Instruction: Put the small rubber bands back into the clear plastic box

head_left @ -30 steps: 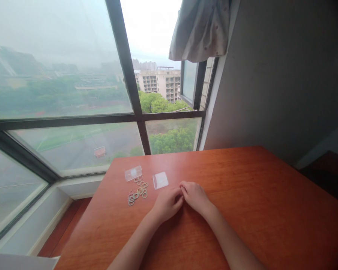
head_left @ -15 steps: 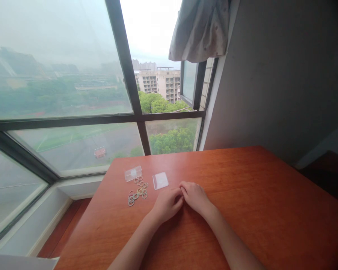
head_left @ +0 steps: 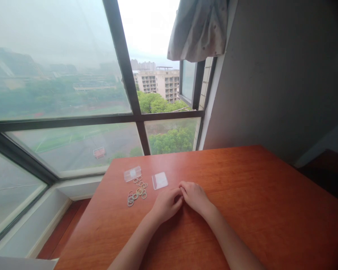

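Note:
My left hand point(head_left: 166, 204) and my right hand point(head_left: 194, 196) rest side by side on a reddish wooden table point(head_left: 256, 195), fingers curled down and touching each other, nothing visible in either. Just ahead of the left hand lies a small clear square lid point(head_left: 160, 180). Further left sits a small clear plastic box point(head_left: 132, 173). Between the box and my left hand, several small pale rubber bands point(head_left: 137, 192) lie scattered on the wood.
The table stands against a large window with dark frames point(head_left: 135, 118), looking out over buildings and trees. A grey wall point(head_left: 278, 75) rises at the right, and a bunched pale curtain point(head_left: 198, 30) hangs at the top. A white sill point(head_left: 81, 183) runs below the glass.

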`<action>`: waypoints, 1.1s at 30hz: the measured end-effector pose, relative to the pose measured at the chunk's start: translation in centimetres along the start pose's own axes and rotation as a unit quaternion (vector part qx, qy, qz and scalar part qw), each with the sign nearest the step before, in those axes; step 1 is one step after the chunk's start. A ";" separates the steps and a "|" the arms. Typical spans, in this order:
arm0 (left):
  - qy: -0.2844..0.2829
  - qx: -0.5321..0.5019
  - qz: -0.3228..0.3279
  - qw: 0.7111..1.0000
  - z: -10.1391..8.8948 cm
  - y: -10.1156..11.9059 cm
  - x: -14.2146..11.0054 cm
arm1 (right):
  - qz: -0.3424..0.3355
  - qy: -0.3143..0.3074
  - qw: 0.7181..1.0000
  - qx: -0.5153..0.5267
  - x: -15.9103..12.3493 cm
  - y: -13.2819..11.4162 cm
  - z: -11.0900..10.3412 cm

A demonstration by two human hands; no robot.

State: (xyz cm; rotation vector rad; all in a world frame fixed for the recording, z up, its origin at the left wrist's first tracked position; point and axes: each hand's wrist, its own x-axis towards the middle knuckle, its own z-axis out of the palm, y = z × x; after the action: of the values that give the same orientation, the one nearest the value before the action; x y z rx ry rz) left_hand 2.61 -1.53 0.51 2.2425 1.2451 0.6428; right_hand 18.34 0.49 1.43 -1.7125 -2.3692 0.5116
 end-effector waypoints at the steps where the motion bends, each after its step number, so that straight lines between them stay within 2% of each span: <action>1: 0.000 0.000 0.000 1.000 0.0 0.0 0.0 | 0.000 0.001 1.000 0.000 0.0 0.0 0.0; 33: -0.002 0.002 0.007 1.000 -0.1 0.0 0.0 | -0.016 0.021 1.000 0.000 0.0 0.1 0.2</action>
State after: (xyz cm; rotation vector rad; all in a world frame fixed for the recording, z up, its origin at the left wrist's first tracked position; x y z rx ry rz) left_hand 2.58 -1.50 0.62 2.2566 1.2305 0.6402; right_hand 18.37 0.47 1.24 -1.6655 -2.3632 0.4656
